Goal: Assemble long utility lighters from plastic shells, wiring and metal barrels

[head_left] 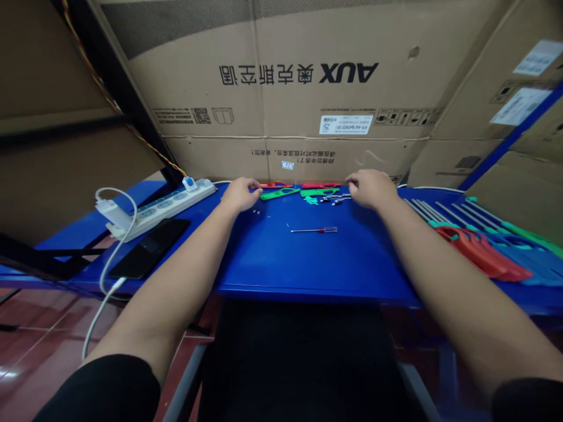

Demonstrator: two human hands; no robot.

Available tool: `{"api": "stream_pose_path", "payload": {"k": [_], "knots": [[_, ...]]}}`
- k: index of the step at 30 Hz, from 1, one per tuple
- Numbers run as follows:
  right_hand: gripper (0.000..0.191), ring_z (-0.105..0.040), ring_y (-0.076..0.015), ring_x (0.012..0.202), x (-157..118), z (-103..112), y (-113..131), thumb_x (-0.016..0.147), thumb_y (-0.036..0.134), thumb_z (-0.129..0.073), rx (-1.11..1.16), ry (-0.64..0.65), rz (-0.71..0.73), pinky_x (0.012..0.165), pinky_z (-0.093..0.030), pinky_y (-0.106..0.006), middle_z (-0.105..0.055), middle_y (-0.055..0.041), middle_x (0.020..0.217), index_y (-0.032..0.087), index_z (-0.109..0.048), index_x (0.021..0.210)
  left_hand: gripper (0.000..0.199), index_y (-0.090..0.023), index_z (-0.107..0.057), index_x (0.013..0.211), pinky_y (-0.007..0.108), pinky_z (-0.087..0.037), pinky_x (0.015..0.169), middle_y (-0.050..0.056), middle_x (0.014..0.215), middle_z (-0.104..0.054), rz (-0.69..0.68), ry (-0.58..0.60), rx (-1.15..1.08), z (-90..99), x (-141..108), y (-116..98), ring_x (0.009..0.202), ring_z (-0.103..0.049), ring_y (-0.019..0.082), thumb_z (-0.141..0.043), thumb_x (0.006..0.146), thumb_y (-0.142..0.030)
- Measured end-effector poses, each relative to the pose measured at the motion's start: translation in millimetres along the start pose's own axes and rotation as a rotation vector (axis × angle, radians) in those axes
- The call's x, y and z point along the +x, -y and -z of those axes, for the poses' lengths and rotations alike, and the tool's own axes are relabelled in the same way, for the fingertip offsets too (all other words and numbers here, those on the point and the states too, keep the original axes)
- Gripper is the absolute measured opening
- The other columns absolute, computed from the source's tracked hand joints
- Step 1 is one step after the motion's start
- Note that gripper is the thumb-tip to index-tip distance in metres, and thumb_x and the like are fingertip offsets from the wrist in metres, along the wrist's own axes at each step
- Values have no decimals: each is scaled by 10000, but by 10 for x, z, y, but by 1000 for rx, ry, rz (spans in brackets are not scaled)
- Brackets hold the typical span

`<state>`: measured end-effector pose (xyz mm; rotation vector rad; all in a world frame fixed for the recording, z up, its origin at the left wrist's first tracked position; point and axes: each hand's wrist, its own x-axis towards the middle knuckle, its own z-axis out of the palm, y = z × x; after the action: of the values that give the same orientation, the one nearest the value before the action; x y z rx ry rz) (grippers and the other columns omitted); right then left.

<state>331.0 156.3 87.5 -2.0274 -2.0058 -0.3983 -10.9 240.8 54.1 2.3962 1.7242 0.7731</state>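
Observation:
At the back of the blue table, my left hand (pixel 241 194) has its fingers drawn together at the left end of a red plastic handle shell (pixel 278 185). Whether they grip it is unclear. My right hand (pixel 373 187) is closed, its fingertips just beyond the right end of another red shell (pixel 320 186); anything in them is hidden. Two green handle shells (pixel 280 194) (pixel 319 192) lie between the hands. Small turquoise parts (pixel 311 200) and black parts with thin leads (pixel 336 203) are near my right hand. A screwdriver (pixel 315 230) rests closer to me.
Long-necked lighters with red, blue and green handles (pixel 484 252) lie at the right. On the left are a white power strip (pixel 169 206), a charging cable and a dark phone (pixel 149 249). A large cardboard sheet (pixel 285 126) stands behind the table (pixel 281 269).

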Motion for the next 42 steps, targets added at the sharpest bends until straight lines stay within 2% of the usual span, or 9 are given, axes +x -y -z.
{"api": "stream_pose_path", "payload": {"k": [8,15,19,25,28,31,34,37,42], "knots": [[372,-669,-303,1036,-24,-298,-423,885,326,-505,75,-10,-100,898,-508,-418,-745,-119,1124,194,-758,1124,316,-245,-732,1108,558,-379,1097,107,1252,-652,13,169,188,-158,41,-38,1286,-514,373,-706,858,-436],[316,-695,-259,921,-47,-445,-450,851,294,-554,177,12,-112,869,-531,-386,-773,-82,1052,208,-782,1052,364,-156,-582,1274,445,-568,916,109,1273,-607,27,216,191,-228,69,-163,1087,-635,228,-606,975,-362],[287,-691,-271,962,-31,-448,-478,872,274,-562,222,-7,-124,894,-528,-405,-767,-93,1057,194,-778,1044,213,-178,-712,941,379,-517,893,62,941,-726,-4,153,118,-26,10,-283,978,-678,254,-679,895,-383],[296,-654,-207,1024,-34,-392,-423,970,377,-603,301,56,-47,893,-557,-427,-659,-86,1207,179,-644,1186,153,-224,-695,784,277,-477,838,-7,964,-737,-324,196,-68,455,-753,-625,914,-673,173,-731,828,-366],[271,-652,-203,1002,-50,-367,-358,971,371,-595,351,94,20,898,-549,-415,-672,-83,1177,186,-660,1158,120,-204,-669,798,300,-482,858,26,982,-723,-566,348,-164,405,-1276,-718,936,-660,184,-693,865,-301],[225,-660,-208,929,-94,-318,-245,943,352,-586,421,144,123,892,-524,-386,-729,-71,1040,201,-729,1027,126,-201,-671,828,315,-489,860,42,991,-716,-568,446,-163,312,-1499,-709,965,-653,202,-694,872,-317],[258,-657,-216,937,-162,-257,-39,866,434,-650,505,265,316,868,-513,-358,-737,-52,1049,237,-757,995,202,-220,-701,836,309,-486,853,45,995,-716,-574,507,-131,313,-1269,-676,945,-656,202,-727,838,-420],[358,-647,-205,925,-225,-230,223,772,515,-731,553,417,499,837,-506,-330,-722,-44,1047,259,-762,1021,171,-217,-730,896,316,-461,828,59,966,-724,-537,454,-85,306,-751,-655,902,-651,203,-658,875,-371],[248,-620,-175,769,-249,-252,365,798,455,-680,526,573,533,710,-485,-303,-701,-47,891,219,-734,853,166,-206,-741,921,242,-448,707,8,876,-743,-471,492,-96,0,-159,-592,769,-652,143,-680,833,-332]]}}
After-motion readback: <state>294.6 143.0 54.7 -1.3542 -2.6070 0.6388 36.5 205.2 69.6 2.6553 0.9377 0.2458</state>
